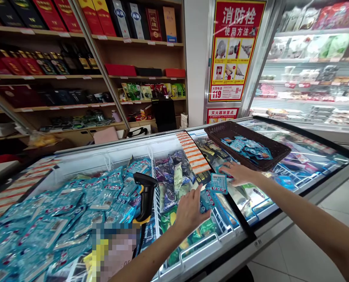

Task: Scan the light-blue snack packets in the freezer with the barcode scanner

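Observation:
My left hand reaches over the open chest freezer, fingers curled around blue snack packets above the wire divider. My right hand lies on the freezer's glass lid beside the dark woven basket, pinching a small blue packet between thumb and fingers. The basket holds several more blue packets. A black handheld barcode scanner stands among the heap of blue packets in the freezer's left compartment.
Purple and green frozen packs fill the middle compartment. Wooden shelves with boxed goods stand behind. A red fire-hydrant poster hangs on the pillar. A refrigerated display is at right. Tiled floor lies at lower right.

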Demonstrator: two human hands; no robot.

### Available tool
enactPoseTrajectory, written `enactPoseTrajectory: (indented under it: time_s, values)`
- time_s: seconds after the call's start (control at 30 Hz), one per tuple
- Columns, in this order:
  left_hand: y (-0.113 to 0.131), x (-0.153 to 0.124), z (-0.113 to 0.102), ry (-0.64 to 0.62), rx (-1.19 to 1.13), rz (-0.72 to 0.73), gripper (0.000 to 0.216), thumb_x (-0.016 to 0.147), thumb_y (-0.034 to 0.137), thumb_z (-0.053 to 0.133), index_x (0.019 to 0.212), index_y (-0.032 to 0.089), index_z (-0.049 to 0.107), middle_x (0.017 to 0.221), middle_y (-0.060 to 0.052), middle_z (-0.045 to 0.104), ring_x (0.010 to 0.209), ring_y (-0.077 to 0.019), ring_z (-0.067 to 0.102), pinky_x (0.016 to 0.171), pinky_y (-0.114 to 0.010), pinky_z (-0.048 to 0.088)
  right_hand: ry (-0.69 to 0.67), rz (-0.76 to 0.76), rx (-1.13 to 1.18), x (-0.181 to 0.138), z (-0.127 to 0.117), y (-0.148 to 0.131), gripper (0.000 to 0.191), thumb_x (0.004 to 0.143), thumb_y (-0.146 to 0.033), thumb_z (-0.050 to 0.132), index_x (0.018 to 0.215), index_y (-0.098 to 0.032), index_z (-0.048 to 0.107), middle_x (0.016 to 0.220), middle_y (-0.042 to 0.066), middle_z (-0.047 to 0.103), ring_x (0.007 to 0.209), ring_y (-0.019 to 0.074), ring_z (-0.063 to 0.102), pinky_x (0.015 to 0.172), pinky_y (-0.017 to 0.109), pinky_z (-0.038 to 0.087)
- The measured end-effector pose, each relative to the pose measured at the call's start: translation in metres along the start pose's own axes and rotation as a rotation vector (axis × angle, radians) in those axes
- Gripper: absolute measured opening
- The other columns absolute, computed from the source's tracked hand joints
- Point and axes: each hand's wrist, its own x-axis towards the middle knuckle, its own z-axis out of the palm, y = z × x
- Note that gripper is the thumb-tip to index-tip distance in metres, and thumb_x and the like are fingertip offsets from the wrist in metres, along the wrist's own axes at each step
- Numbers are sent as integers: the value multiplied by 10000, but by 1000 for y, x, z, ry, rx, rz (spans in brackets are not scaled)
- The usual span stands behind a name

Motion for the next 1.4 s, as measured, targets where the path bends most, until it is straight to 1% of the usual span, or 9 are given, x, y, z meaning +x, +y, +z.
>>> enactPoseTrajectory:
  time_s: [0.17, 0.37, 0.5, 0.67, 0.77, 0.9, 1.03, 1.2, 1.4]
  values:
    - [22, 32, -4, -94, 4, -43, 938, 782, 640, 534, 1547, 217, 193, 1269, -133, 597, 1026, -304, 639, 821, -406, 522, -22, 136, -63, -3, -3, -3, 1018, 663, -312, 770, 1546, -215, 274, 1370, 212, 509, 1136, 387, 587, 891, 440, 475]
    - [63, 82, 4, -222, 25, -81, 1054, 662, 811, 552, 1522, 287, 246, 1341, -159, 571, 1111, -356, 627, 873, -450, 525, 73, 198, -235, 11, 7, -22, 446, 914, -226, 494, 1343, -113, 536, 1275, 260, 589, 1015, 352, 670, 825, 419, 497]
    - [69, 101, 6, -322, 87, -93, 1035, 636, 779, 608, 1481, 240, 348, 1307, -177, 594, 1143, -371, 608, 856, -481, 542, 160, 292, -202, -1, 0, -24, 388, 967, -176, 339, 1274, -121, 568, 1114, 205, 670, 865, 295, 705, 701, 359, 502]
    - [68, 104, 6, -343, 94, -68, 937, 672, 722, 614, 1432, 214, 406, 1304, -184, 591, 1115, -371, 621, 819, -472, 556, 546, 660, -153, -29, -45, 25, 486, 1016, -387, 255, 1291, -104, 538, 1034, 205, 678, 872, 314, 688, 752, 399, 497]
    - [64, 100, 8, -291, 101, -32, 923, 690, 723, 586, 1427, 198, 407, 1285, -184, 595, 1083, -359, 632, 819, -453, 551, 557, 799, -62, -40, -63, 54, 638, 974, -529, 357, 1431, -87, 410, 1123, 256, 656, 952, 374, 672, 780, 471, 498]
    - [50, 93, 7, -208, 42, 15, 816, 747, 709, 515, 1362, 175, 466, 1207, -152, 632, 1077, -323, 633, 870, -422, 530, 672, 813, 8, -49, -57, 34, 785, 932, -630, 376, 1439, -31, 397, 1390, 354, 469, 1190, 447, 560, 874, 527, 474]
    - [38, 90, 3, -134, -98, 5, 697, 798, 618, 510, 1347, 190, 476, 1216, -112, 646, 1086, -288, 632, 890, -382, 517, 619, 638, 534, -44, -31, -39, 611, 955, -641, 294, 1218, -192, 613, 954, 155, 723, 884, 312, 702, 798, 436, 537]
    - [34, 80, -2, -57, -162, 91, 650, 827, 569, 504, 1349, 182, 475, 1283, -96, 621, 1145, -269, 603, 934, -344, 493, 370, 507, 1576, -17, -7, -118, 585, 885, -645, 492, 1353, -293, 498, 1094, 65, 711, 829, 230, 723, 613, 353, 599]
    - [66, 100, -36, 109, -6, 284, 784, 760, 568, 591, 1419, 189, 397, 1238, -101, 581, 1039, -269, 608, 897, -357, 487, 914, 420, 1928, -10, -25, -119, 461, 773, -412, 719, 1203, -274, 627, 1149, 31, 701, 1082, 222, 672, 813, 338, 607]
